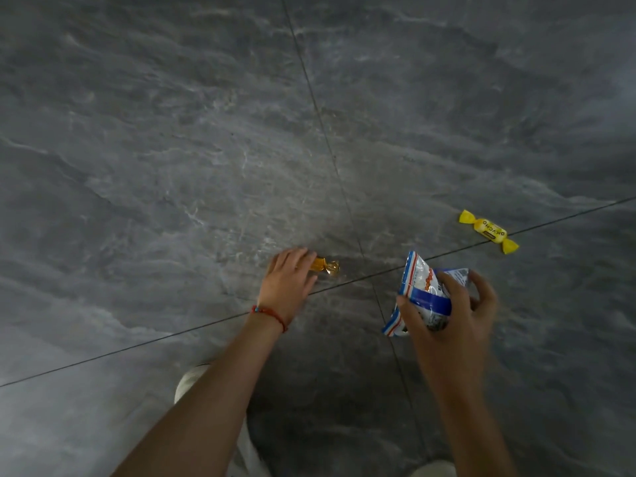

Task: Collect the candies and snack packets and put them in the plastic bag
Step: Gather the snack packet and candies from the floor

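- Floor (172,139): dark grey stone-look tiles, thin grout lines crossing just below the middle of the view; it carries all the loose items.
- Left hand (287,282): reaching down to the floor beside the tile crossing, palm down, fingers (292,258) laid over one end of the amber candy; whether they pinch the wrapper or only rest on it cannot be told. A red string bracelet (270,315) with a blue bead sits on the wrist.
- Amber candy (325,265): small, in a clear golden twist wrapper, lying on the floor just left of the grout crossing; its right twisted end sticks out past the fingertips.
- Right hand (451,315): held above the floor to the right of the crossing, thumb and fingers curled round the snack packet.
- Snack packet (421,287): white with blue and red edging, crumpled in the right hand's grip, upper corner pointing away from the person.
- Yellow candy (488,231): twist-wrapped with dark print, lying on the floor near the right edge of the view, on a grout line, well apart from both hands.
- Pale shoes (189,382): partly seen at the bottom edge, beneath the forearms.
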Demonstrator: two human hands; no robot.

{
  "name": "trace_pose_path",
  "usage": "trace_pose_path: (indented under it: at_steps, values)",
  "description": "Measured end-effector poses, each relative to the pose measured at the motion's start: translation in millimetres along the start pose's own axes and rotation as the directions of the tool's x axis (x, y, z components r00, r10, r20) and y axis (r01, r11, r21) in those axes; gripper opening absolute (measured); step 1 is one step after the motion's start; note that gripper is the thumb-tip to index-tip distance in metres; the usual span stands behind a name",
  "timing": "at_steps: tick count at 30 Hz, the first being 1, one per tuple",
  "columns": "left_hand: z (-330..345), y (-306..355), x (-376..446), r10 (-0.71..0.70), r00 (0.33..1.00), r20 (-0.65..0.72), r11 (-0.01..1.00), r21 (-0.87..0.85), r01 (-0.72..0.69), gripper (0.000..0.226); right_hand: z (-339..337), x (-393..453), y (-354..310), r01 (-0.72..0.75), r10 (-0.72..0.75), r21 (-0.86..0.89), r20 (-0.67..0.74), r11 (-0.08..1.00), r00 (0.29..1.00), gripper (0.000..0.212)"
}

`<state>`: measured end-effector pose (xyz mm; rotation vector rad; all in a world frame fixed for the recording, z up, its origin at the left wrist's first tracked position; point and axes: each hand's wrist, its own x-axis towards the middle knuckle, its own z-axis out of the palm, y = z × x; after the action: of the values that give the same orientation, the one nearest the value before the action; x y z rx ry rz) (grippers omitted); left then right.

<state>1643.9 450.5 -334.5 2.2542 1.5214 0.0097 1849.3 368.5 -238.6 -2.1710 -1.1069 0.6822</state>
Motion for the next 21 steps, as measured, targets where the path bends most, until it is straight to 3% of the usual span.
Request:
trace_pose_path:
  at_steps: [13,17,21]
  values:
    - [4.0,8.7,-20.9,-0.164,0.973,-0.16,0.972,-0.194,0.132,0.029,7.3,-5.8,3.9,-0.005,0.007,-0.052,0.036,0.999,0.999,0.059]
    - [-35.9,19.4,-17.7,-0.12,0.964,-0.239,0.978,-0.193,0.074,0.019,-9.0,-6.6,-17.8,-0.012,0.015,-0.071,0.034,0.997,0.999,0.058]
    - [-100.2,39.6,-23.3,-0.031,0.957,-0.289,0.985,-0.172,-0.02,0.029,-41.6,-7.0,-53.3,0.019,-0.015,-0.089,0.046,0.996,0.999,0.057]
